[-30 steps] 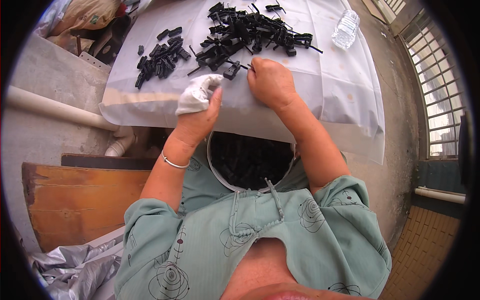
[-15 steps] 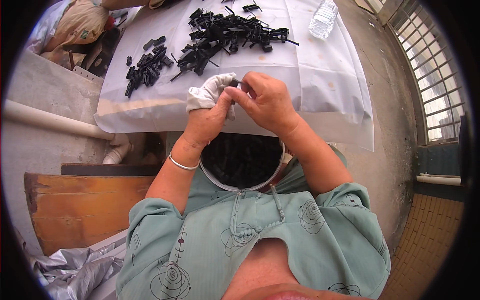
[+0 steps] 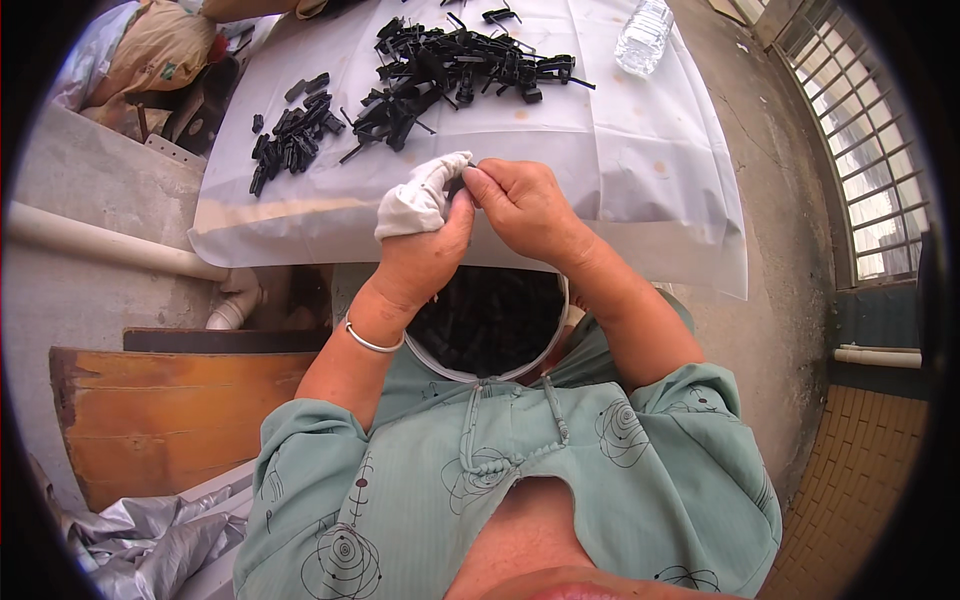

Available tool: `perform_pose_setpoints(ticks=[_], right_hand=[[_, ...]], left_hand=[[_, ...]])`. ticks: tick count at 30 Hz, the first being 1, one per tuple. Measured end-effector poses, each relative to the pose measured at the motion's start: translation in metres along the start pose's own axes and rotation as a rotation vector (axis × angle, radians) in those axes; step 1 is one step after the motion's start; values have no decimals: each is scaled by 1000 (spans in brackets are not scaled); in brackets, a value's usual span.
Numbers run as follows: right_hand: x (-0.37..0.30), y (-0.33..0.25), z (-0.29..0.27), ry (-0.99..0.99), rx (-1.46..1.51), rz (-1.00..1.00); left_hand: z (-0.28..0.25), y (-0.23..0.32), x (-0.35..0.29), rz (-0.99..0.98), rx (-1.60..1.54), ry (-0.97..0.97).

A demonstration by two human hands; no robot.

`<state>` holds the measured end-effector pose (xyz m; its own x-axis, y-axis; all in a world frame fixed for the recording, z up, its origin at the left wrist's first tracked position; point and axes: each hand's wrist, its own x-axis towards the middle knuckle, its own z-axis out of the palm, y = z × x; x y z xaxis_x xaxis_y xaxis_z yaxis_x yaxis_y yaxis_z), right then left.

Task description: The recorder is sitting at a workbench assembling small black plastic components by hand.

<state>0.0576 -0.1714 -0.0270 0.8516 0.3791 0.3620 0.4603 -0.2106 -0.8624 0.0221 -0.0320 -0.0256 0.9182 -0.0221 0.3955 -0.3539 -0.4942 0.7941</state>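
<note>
Just above the table's near edge, my left hand (image 3: pixel 428 222) is closed round a small black plastic part (image 3: pixel 456 187). A white cloth glove (image 3: pixel 412 205) covers its fingers, while the thumb is bare. My right hand (image 3: pixel 530 210) is bare and meets it there, thumb and forefinger pinched at the part's far end. Most of the part is hidden by the fingers. Beyond my hands lies a large heap of black plastic parts with thin stems (image 3: pixel 455 62). A smaller heap of short black parts (image 3: pixel 295 138) lies to its left.
A white plastic sheet (image 3: pixel 660 170) covers the table. At its far right lies a clear plastic bottle (image 3: pixel 644 38). Below my hands, a white-rimmed bucket (image 3: pixel 425 358) holds many black parts. A pipe (image 3: pixel 110 240) and an orange-brown board (image 3: pixel 180 415) are at the left.
Both hands have shifted slightly, and the left wrist has turned a little. My right fingers have folded in closer, hiding more of the black part.
</note>
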Motion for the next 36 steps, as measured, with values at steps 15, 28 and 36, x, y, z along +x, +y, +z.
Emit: perform_pose_setpoints(ticks=[15,28,36], right_hand=[[1,11,14,84,122,18],[8,7,-14,-31,82,49],[6,14,-19,-77,-6,-151]], left_hand=[[-1,6,6,94,86,51],[-10,-6,11,-162,-441,-25],[-17,4,13,-316,-444,-100]])
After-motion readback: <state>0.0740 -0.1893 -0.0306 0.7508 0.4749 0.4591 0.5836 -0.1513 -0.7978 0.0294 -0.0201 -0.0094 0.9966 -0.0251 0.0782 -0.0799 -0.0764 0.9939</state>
